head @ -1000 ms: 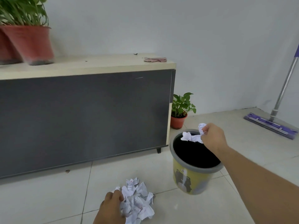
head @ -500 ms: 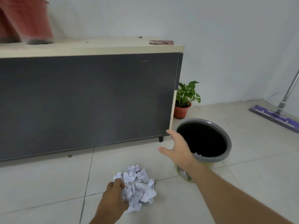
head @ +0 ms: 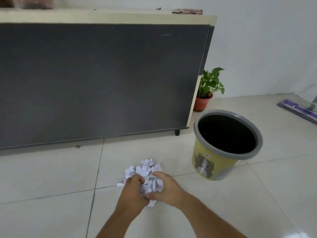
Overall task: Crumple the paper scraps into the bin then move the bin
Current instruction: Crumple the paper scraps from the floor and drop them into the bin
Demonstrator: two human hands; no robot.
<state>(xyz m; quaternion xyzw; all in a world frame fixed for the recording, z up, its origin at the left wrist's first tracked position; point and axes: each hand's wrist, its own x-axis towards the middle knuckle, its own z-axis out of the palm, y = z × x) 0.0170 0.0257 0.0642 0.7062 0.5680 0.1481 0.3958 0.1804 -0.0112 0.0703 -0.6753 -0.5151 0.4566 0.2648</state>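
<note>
A heap of white paper scraps (head: 146, 170) lies on the tiled floor in front of me. My left hand (head: 133, 192) and my right hand (head: 167, 188) both close around the near part of the heap, with crumpled paper between the fingers. To the right stands a yellow bin (head: 212, 164) with a grey rim and a dark inside, upright, about a hand's width from my right hand. Its contents are hidden in the dark.
A long dark-fronted cabinet (head: 103, 79) with a pale top stands behind the paper. A small potted plant (head: 208, 91) sits beside its right end. A purple mop head (head: 298, 109) lies at the far right. A pinkish cloth (head: 187, 11) rests on the cabinet top.
My right hand dropped a paper scrap into the bin, then swung left and down onto the heap. My left hand stayed on the paper. The view tilted down and right.
</note>
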